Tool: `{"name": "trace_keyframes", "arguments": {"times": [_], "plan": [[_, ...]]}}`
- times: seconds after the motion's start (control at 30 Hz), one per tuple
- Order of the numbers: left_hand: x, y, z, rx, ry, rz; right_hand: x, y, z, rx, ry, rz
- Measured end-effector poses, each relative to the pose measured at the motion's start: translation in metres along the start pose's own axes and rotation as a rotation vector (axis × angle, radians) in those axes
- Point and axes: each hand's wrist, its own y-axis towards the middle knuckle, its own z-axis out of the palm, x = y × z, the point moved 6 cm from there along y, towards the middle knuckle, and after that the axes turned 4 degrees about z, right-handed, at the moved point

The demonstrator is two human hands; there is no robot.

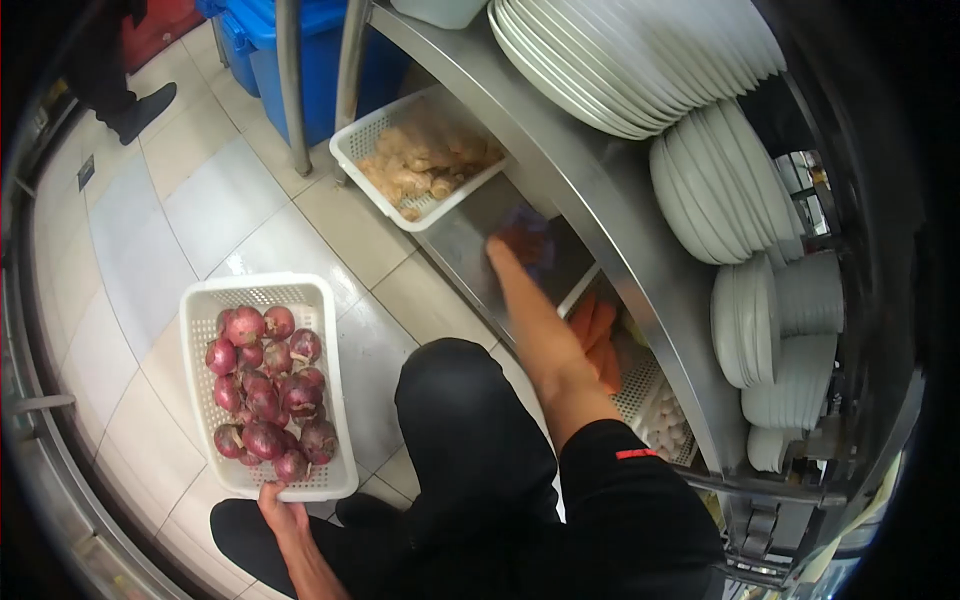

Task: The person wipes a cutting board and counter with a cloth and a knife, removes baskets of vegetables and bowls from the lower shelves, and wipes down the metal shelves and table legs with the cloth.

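A white perforated basket [343, 420] of red onions [263, 405] is at the lower left, above the tiled floor. My left hand [283, 508] grips its near rim, with the thumb over the edge. On the lower metal shelf [460, 245], my right hand [522, 243] presses on a purple-blue cloth [540, 235]; its fingers are blurred and partly hidden by the cloth. Just beyond that hand sits another white basket [420, 222], holding pale, knobbly ginger-like roots [425, 165].
Stacked white plates [630, 60] and bowls [725, 185] fill the upper steel shelf [600, 215]. Beneath it are carrots [598, 340] and a basket of small white items [665, 425]. Blue bins [280, 70] stand at the top. A person's shoe [148, 112] shows at the upper left.
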Motion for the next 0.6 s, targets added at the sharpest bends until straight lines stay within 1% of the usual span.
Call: {"name": "trace_keyframes", "arguments": {"times": [0.07, 0.1, 0.13, 0.17, 0.2, 0.27, 0.3, 0.37, 0.4, 0.43, 0.47, 0.5, 0.53, 0.57, 0.6], "plan": [[0.005, 0.001, -0.015, -0.037, 0.019, 0.02, 0.025, 0.001, 0.009, -0.111, 0.007, 0.053], [0.004, -0.002, -0.01, -0.049, 0.016, 0.036, 0.048, 0.012, 0.02, -0.12, 0.023, -0.313], [0.005, 0.0, -0.006, -0.057, 0.013, 0.052, 0.054, 0.026, 0.017, -0.116, 0.03, -0.318], [0.007, 0.004, -0.011, -0.043, 0.043, 0.085, 0.067, 0.041, 0.018, 0.025, 0.049, -0.431], [0.008, 0.009, -0.013, -0.052, 0.047, 0.081, 0.07, 0.037, 0.016, 0.068, 0.076, -0.454], [0.008, 0.004, -0.019, -0.032, 0.052, -0.01, 0.065, 0.023, 0.015, 0.124, 0.087, -0.466], [0.007, 0.003, -0.015, -0.064, 0.055, 0.006, 0.07, 0.013, 0.016, 0.154, 0.083, -0.55], [0.006, 0.007, -0.025, -0.062, 0.061, 0.009, 0.068, -0.032, 0.011, 0.427, 0.28, -0.601], [0.007, 0.006, -0.027, -0.057, 0.06, 0.011, 0.06, -0.07, -0.001, 0.664, 0.477, -0.564], [0.001, -0.001, -0.002, -0.045, 0.032, 0.021, 0.057, -0.112, -0.021, 0.645, 0.388, -0.878], [0.002, -0.002, -0.003, -0.037, 0.027, 0.019, 0.054, -0.147, -0.04, 0.611, 0.289, -1.183], [0.005, 0.002, -0.007, -0.012, 0.016, 0.006, 0.054, -0.154, -0.066, 0.598, 0.288, -1.181], [0.006, 0.003, -0.009, 0.011, 0.01, -0.01, 0.055, -0.173, -0.083, 0.812, 0.157, -1.206], [0.003, 0.004, -0.006, -0.01, 0.004, 0.041, 0.051, -0.189, -0.088, 1.025, 0.025, -1.216], [0.004, 0.008, -0.009, -0.008, 0.005, 0.038, 0.055, -0.183, -0.086, 1.024, 0.024, -1.212]]}}
